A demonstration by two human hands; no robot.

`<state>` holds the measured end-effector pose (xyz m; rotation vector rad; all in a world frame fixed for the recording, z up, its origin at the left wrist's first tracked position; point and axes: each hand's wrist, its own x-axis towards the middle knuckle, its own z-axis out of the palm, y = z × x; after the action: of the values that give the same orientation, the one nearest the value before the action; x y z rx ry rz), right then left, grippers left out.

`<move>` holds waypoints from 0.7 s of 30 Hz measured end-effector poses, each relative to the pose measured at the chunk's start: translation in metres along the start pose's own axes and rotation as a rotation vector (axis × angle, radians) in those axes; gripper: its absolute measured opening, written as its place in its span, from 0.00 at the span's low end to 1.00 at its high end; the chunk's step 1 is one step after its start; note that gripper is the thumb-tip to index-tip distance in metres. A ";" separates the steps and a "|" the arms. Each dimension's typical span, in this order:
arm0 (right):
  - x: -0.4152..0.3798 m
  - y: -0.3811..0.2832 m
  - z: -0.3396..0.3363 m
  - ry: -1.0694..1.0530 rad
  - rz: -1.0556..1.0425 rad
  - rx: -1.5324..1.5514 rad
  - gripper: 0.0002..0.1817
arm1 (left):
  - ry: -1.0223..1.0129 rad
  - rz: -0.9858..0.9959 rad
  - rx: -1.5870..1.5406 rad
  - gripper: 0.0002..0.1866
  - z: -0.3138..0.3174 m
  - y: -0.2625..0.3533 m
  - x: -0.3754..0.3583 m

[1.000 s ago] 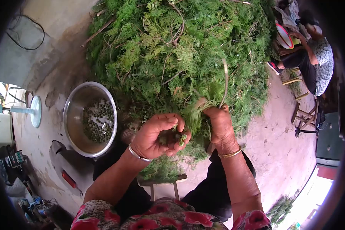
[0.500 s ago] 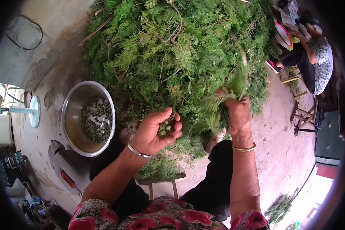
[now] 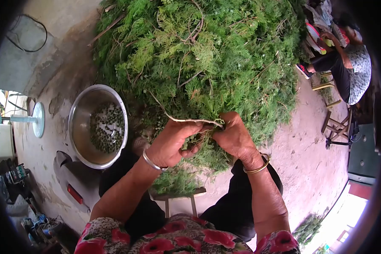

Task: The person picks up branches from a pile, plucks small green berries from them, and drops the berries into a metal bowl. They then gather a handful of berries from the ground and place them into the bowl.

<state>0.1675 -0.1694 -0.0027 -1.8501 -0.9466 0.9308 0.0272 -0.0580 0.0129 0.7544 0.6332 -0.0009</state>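
My right hand (image 3: pixel 236 137) is closed around the thick end of a thin conifer branch (image 3: pixel 180 120). The bare stem runs left from that fist and passes over the fingers of my left hand (image 3: pixel 168 144). Curled and palm inward, my left hand has its fingertips against the green sprigs (image 3: pixel 207 139) between the two hands. The small green cones seen in its palm half a second ago are hidden now. To the left, a steel basin (image 3: pixel 78 146) holds many loose green cones (image 3: pixel 108 127). A big heap of green conifer branches (image 3: pixel 224 63) lies just beyond my hands.
A low wooden stool (image 3: pixel 180 194) stands between my knees. Another person (image 3: pixel 353 67) sits at the right with a round tray (image 3: pixel 313 38), near a wooden stool frame (image 3: pixel 338 125). On the left are a pale-blue fan-like object (image 3: pixel 38 120) and a grey object with a red part (image 3: pixel 75 194).
My right hand has come left and inward with a branch, whose stem now points left. My left hand has turned, hiding the cones in its palm, and its fingertips meet the sprigs.
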 end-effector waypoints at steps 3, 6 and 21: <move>0.001 0.000 0.001 0.028 -0.022 0.007 0.05 | -0.032 0.055 0.153 0.11 -0.006 0.001 0.002; 0.000 -0.006 0.001 0.094 -0.014 0.138 0.04 | 0.014 -0.093 -0.085 0.11 -0.005 0.002 0.003; -0.003 -0.023 -0.005 -0.003 0.186 0.784 0.07 | 0.048 -0.023 -0.130 0.32 -0.012 0.005 0.005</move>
<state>0.1648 -0.1649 0.0200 -1.2640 -0.3198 1.1997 0.0260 -0.0456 0.0061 0.6232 0.6815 0.0371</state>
